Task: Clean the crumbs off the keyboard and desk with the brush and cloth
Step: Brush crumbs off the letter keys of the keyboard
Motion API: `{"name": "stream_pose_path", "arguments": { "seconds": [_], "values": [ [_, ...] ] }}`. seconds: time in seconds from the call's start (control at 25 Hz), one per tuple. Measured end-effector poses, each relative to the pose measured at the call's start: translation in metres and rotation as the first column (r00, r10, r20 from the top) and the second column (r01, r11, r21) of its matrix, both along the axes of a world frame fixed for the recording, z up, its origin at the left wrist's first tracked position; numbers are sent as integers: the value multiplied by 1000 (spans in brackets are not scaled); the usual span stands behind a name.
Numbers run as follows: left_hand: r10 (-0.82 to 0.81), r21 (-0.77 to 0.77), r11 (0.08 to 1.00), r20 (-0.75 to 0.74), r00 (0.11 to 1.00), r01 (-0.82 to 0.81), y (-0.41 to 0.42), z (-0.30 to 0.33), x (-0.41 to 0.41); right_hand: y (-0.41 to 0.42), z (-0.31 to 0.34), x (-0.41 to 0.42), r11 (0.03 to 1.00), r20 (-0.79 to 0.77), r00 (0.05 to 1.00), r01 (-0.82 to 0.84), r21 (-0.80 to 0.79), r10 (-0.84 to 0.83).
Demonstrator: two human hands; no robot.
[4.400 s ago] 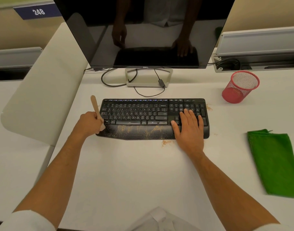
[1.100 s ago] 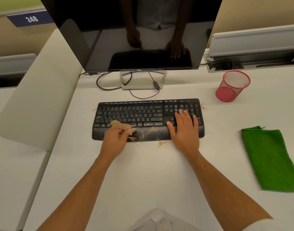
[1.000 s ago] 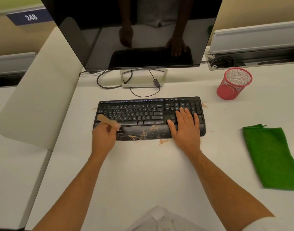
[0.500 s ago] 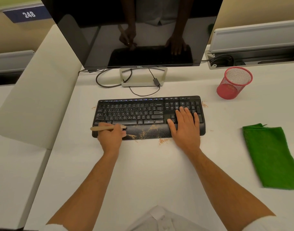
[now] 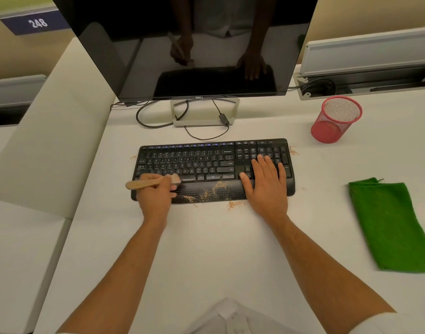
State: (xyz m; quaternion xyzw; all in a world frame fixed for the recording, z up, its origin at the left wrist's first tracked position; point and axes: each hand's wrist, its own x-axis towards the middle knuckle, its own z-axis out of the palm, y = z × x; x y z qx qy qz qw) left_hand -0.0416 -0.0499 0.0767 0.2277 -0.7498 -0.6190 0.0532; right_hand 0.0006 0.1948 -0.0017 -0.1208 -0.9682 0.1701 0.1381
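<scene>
Midway through, left hand [image 5: 156, 198] grips the brush [image 5: 148, 183] on the keyboard [image 5: 206, 165], right hand [image 5: 267, 182] lies spread on it; crumbs [image 5: 207, 195] remain on its wrist rest, and the cloth [image 5: 394, 225] lies unused right of it.

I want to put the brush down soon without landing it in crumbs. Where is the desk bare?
Bare: between the keyboard and green cloth, and the wide stretch between the forearms. Crowded: crumbs at the keyboard's front edge, cables behind it.

Wooden brush [image 5: 146, 183], matt plastic keyboard [image 5: 213, 165], fuzzy cloth [image 5: 394, 225], glossy monitor [image 5: 194, 44]
</scene>
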Motion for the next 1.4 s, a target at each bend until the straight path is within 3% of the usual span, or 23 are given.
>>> {"name": "stream_pose_path", "arguments": {
  "seconds": [0.08,0.2,0.52,0.72,0.84,1.04,1.24,1.4],
  "values": [
    [36,-120,992,4,999,-35,-15,-6,-5,0,0,0,1000,-1,1000,-2,-2,2],
    [-60,-244,968,6,998,60,-16,-13,-4,0,0,0,1000,3,1000,-2,-3,2],
    [-418,-160,891,73,906,424,33,-16,14,0,1,-1,1000,15,1000,-1,-14,2],
    [-355,-218,912,5,935,347,22,5,-4,0,1,-1,1000,8,1000,-6,-14,6],
    [-390,-351,861,8,921,368,15,8,-14,0,0,0,1000,8,1000,-7,-9,7],
    [-480,-418,792,26,877,446,22,6,-11,0,0,1,1000,-28,1000,2,2,-2],
    [-566,-459,640,262,782,616,17,18,-28,0,0,0,1000,-18,1000,-3,4,3],
    [-583,-456,673,156,797,582,18,25,-32,0,-1,0,1000,-15,1000,-4,3,4]
  ]
}}
